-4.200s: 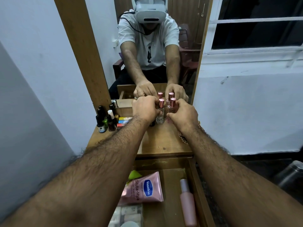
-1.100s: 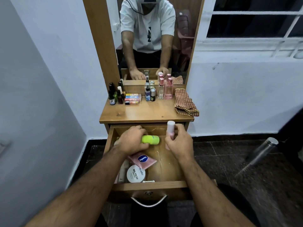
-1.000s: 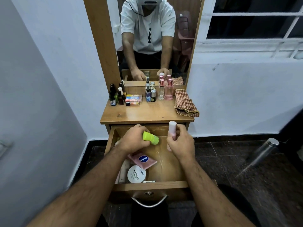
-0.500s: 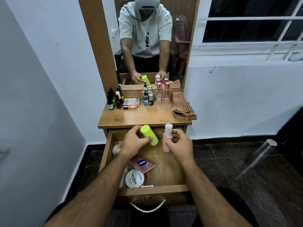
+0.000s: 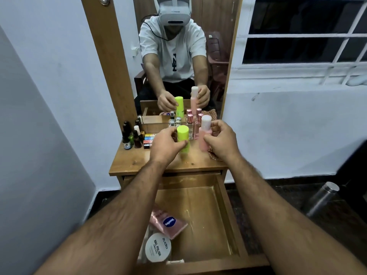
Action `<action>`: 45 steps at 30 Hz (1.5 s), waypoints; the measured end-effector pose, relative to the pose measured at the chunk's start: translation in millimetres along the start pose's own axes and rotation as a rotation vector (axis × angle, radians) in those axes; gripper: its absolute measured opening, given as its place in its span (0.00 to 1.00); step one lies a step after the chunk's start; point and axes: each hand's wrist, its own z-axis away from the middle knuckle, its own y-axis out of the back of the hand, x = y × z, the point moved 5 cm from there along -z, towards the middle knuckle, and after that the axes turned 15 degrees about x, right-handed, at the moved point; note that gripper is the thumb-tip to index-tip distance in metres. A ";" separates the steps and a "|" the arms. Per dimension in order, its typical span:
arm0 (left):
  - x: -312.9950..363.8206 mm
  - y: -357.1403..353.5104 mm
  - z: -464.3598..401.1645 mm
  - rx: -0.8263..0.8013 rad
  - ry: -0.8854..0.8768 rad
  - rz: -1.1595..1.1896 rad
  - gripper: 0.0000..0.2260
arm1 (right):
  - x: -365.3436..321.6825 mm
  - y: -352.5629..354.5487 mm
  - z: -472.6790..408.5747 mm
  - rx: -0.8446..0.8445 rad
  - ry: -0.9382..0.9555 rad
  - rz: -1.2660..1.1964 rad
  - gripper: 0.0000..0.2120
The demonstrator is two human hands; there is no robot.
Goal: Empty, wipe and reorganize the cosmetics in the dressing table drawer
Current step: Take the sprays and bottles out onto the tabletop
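Two bottles are in your grip above the tabletop (image 5: 139, 161): your left hand (image 5: 165, 144) is wrapped round the green bottle (image 5: 183, 138), your right hand (image 5: 222, 142) round the pink bottle (image 5: 204, 135), both upright, just in front of the perfume bottles (image 5: 190, 124). You look to be mid-emptying. Next, set both down beside that row without knocking it, then go back to the drawer (image 5: 228, 215) below the tabletop, where the tube (image 5: 168, 223) and the jar (image 5: 157, 249) lie.
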 end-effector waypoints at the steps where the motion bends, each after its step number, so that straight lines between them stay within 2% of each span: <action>1: 0.8 -4.7 -5.5 0.003 -0.014 -0.029 0.14 | 2.5 -4.2 -9.2 -0.006 -0.010 0.001 0.07; 9: 3.9 -39.3 -21.8 0.046 -0.033 -0.186 0.15 | 29.1 -28.9 -39.5 -0.079 -0.069 0.029 0.09; 21: 12.6 -50.1 -16.6 0.114 0.036 -0.296 0.13 | 38.6 -36.6 -41.0 -0.047 -0.058 0.090 0.07; 33: 17.2 -46.5 -10.6 0.145 0.028 -0.307 0.12 | 40.8 -33.8 -38.4 -0.066 -0.043 0.150 0.10; 45: 13.4 -50.2 -8.2 0.132 0.048 -0.317 0.13 | 38.3 -36.1 -38.8 -0.015 -0.024 0.211 0.07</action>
